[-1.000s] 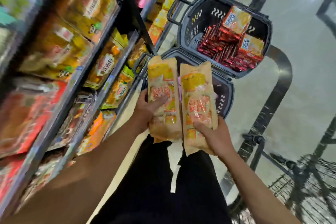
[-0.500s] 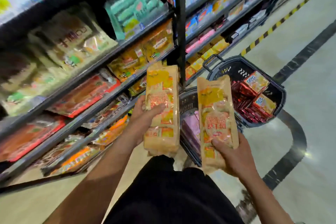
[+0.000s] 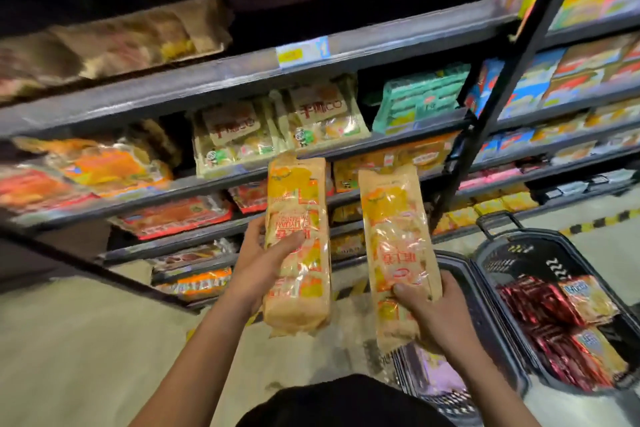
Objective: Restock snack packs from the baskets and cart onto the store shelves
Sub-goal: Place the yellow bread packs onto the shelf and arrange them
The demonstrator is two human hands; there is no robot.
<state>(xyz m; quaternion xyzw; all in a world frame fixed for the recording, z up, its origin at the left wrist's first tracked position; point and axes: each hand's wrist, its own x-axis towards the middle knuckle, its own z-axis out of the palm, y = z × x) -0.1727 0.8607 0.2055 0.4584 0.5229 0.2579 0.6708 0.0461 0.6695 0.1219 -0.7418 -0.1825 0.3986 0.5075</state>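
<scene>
Head view, person facing the shelving. At 9 to 10 o'clock, blurred orange and red packs (image 3: 104,166) lie on the shelf tiers (image 3: 242,71). At 11 to 12 o'clock, pale packs with red lettering (image 3: 277,128) stand on a middle tier beside a teal pack (image 3: 419,97).

Centre, just left of 6 o'clock: the left hand (image 3: 258,263) grips the left snack pack (image 3: 298,243) about its lower middle, thumb across the front and fingers curled behind; the pack stands upright, its top overlapping the shelf edge in the view. Just right of centre, the right hand (image 3: 429,312) grips the right snack pack (image 3: 398,253) near its lower end, thumb on the front; this pack tilts slightly and is clear of the other.

At 4 to 5 o'clock, two dark baskets sit on the floor: the nearer basket (image 3: 460,274) shows purple packs, the farther basket (image 3: 512,246) holds red and yellow packs.

Step in hand, as judged: carrying both packs from basket to shelf. The next move calls for finding the matching tier, not identifiable here, then sliding each pack in without dislodging its neighbours.
</scene>
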